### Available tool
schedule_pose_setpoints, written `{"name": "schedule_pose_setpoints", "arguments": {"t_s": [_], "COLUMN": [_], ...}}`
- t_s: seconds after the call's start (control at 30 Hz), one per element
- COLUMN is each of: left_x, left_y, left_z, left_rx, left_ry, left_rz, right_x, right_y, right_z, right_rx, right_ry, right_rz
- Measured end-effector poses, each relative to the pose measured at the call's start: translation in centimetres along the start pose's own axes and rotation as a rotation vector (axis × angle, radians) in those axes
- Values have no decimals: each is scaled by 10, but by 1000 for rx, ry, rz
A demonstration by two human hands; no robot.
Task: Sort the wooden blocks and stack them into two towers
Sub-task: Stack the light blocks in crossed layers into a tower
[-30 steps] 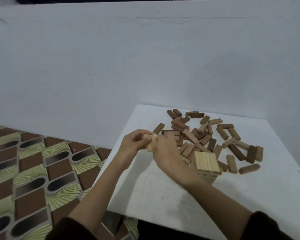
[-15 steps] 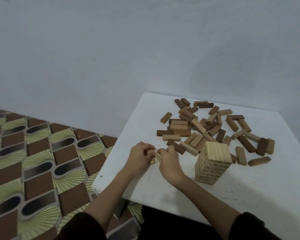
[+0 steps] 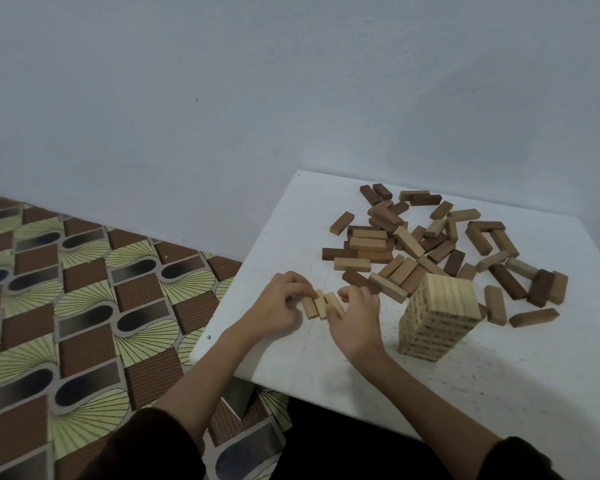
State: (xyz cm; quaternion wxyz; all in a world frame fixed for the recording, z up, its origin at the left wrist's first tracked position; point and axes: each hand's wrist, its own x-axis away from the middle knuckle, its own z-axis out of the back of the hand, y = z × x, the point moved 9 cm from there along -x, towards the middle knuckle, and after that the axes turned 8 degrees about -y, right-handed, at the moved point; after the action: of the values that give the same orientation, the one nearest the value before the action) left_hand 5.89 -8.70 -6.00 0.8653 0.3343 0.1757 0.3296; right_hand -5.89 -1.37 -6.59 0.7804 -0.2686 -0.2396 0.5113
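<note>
left hand (image 3: 280,304) and right hand (image 3: 355,323) pinch three pale rectangular wooden blocks (image 3: 321,304) near the left edge of the white table (image 3: 291,237); I'd square the ends flush first.

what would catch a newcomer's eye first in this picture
The tall tower of light blocks standing right of centre on the white table draws the eye first, with a jumbled pile of loose brown and light blocks behind it. Near the table's left edge, the left hand and right hand pinch three light blocks laid side by side.
</note>
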Motion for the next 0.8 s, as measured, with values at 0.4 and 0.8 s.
{"name": "schedule_pose_setpoints", "arguments": {"t_s": [0.4,0.8], "left_x": [-4,2], "left_y": [3,3], "left_z": [-12,-14], "left_rx": [29,113], "left_ry": [-23,133], "left_rz": [-36,63], "right_x": [-10,-5], "right_y": [-1,21], "right_z": [-11,6], "right_rx": [-88,-321], "right_ry": [-146,85], "right_rz": [153,114]}}
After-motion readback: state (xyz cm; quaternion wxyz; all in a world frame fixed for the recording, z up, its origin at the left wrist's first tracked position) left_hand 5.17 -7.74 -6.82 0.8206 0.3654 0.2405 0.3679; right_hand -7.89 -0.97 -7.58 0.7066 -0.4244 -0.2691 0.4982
